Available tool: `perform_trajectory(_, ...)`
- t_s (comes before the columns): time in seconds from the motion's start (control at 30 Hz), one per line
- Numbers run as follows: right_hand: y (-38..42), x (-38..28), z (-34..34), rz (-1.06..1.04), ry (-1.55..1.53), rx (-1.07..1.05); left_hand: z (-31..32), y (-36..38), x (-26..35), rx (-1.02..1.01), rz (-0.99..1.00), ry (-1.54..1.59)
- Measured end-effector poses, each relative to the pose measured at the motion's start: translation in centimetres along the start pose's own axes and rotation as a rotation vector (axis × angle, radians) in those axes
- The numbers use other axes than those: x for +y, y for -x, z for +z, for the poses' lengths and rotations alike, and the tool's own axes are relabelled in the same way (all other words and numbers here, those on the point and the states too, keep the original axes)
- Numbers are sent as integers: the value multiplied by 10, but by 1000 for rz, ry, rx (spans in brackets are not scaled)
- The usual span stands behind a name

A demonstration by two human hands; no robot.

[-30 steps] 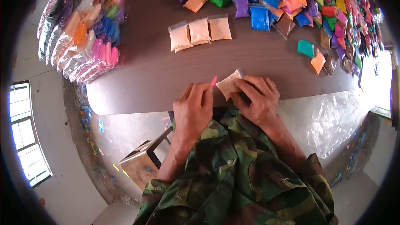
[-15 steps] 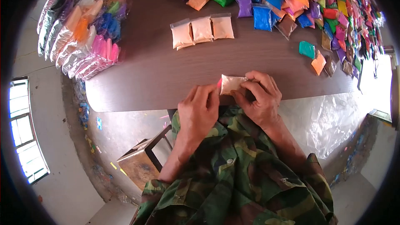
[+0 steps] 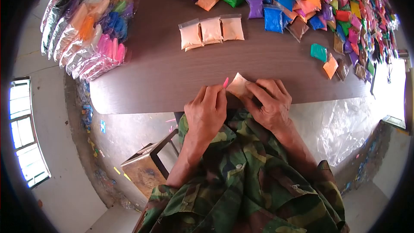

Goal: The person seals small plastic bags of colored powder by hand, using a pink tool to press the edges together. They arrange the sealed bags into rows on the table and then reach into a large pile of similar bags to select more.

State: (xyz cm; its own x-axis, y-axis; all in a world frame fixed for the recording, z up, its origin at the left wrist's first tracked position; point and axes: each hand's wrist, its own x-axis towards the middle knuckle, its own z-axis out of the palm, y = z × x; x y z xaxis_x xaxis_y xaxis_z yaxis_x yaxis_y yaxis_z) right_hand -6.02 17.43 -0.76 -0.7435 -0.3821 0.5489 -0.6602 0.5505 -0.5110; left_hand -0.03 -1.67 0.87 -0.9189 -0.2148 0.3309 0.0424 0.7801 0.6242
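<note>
At the table's near edge, my right hand (image 3: pixel 271 103) is closed on a small clear packet with pale peach filling (image 3: pixel 238 84), pinching its right side. The packet is tilted, one corner pointing away from me. Close on its left, my left hand (image 3: pixel 207 108) is closed with a slim pink piece (image 3: pixel 226 83) sticking up from between thumb and fingers; its exact kind is not clear. Farther up the table lie peach packets (image 3: pixel 211 30) in a row, some overlapping others underneath.
Many coloured packets (image 3: pixel 302 0) are heaped at the back right, a few loose ones, such as a teal packet (image 3: pixel 318 52), lying nearer. Larger clear bags of coloured material (image 3: pixel 86 30) are stacked at the left. Below the brown table (image 3: pixel 151 77) stands a box-like stool (image 3: pixel 148 166).
The packet has turned in my right hand from lying level to tilted with a corner up. My left fingers and the pink piece are now slightly apart from it.
</note>
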Motion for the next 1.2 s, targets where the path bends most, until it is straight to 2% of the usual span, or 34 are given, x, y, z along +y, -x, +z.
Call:
perform_trajectory(0.07, 2, 0, 2, 1, 33, -1, 1, 7, 4, 4, 3, 87)
perform_trajectory(0.17, 0, 1, 3, -11, 47, 0, 3, 12, 7, -51, 60, 16)
perform_trajectory(0.33, 0, 1, 5, -18, 53, 20, 1, -4, 0, 14, 42, -74)
perform_trajectory(0.43, 1, 1, 6, -9, 60, 22, -2, -3, 0, -17, -15, -12)
perform_trajectory(0.53, 1, 0, 4, -2, 62, 22, 3, 8, 6, 4, 143, 0)
perform_trajectory(0.63, -1, -1, 4, -12, 62, 22, 5, 10, -1, 28, 127, -62)
perform_trajectory(0.77, 1, 0, 5, -21, 62, 24, -4, 0, -7, 31, -17, -57)
perform_trajectory(0.9, 2, 5, 5, -38, 38, 24, -1, 12, 5, -2, 105, 10)
perform_trajectory(1.03, 2, 2, 5, -24, 55, 41, 6, 17, 4, 1, 122, -51)
perform_trajectory(1.17, 1, 1, 6, -23, 53, 37, 1, 8, 1, 34, -30, -26)
perform_trajectory(1.2, 1, 1, 6, -22, 49, 40, 2, 8, 1, 39, 17, -4)
